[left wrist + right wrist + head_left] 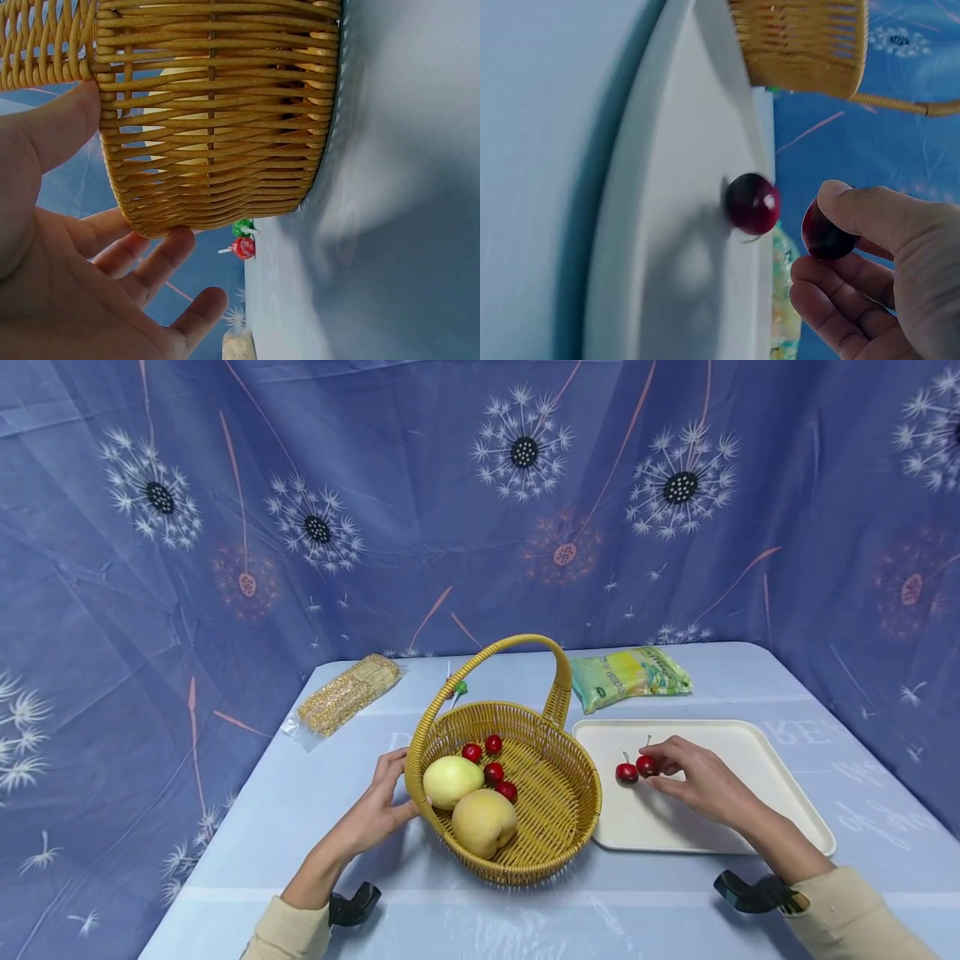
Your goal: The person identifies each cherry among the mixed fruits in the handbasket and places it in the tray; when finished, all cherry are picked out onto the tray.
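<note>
A round wicker basket (547, 793) with a tall hooped handle stands in the middle of the table, tilted toward me. It holds two yellowish peaches (483, 823) and several red cherries (493, 773). At its left side, by the foot of the handle, my left hand (384, 806) grips the rim, its thumb at the edge and its fingers spread along the outside. Over the white tray (712, 739), my right hand (697, 781) pinches a dark red cherry (829, 231) between thumb and fingers. A second cherry (752, 204) with a stem lies on the tray beside it.
Behind the tray lies a green and yellow packet (630, 677). A clear bag of grain-like pieces (348, 695) sits at the back left. Two lollipops, one green (241, 227) and one red (244, 247), lie behind the basket. A blue patterned curtain (420, 510) hangs behind the table.
</note>
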The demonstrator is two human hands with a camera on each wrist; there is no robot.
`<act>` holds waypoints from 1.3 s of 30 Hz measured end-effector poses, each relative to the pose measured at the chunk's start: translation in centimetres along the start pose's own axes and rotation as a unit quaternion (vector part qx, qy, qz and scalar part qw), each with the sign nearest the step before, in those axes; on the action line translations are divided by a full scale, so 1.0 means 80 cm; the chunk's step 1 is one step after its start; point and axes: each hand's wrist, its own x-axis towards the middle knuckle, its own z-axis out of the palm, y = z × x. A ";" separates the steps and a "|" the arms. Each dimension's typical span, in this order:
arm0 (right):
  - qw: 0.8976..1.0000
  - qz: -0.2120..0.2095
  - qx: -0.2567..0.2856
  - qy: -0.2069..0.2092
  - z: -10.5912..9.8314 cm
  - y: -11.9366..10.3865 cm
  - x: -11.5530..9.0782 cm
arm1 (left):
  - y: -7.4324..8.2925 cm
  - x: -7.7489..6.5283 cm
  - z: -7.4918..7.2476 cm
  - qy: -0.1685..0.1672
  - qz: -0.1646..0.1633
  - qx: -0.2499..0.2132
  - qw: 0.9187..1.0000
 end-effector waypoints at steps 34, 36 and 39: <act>0.994 0.065 -0.037 -0.075 0.008 0.026 -0.004 | -0.003 0.002 -0.001 -0.003 0.007 0.005 1.000; 0.995 0.064 -0.039 -0.070 0.003 0.022 -0.002 | -0.003 0.002 -0.001 -0.004 0.012 0.007 1.000; 0.996 0.057 -0.037 -0.066 -0.004 0.012 0.003 | -0.003 0.002 -0.001 -0.004 0.013 0.005 1.000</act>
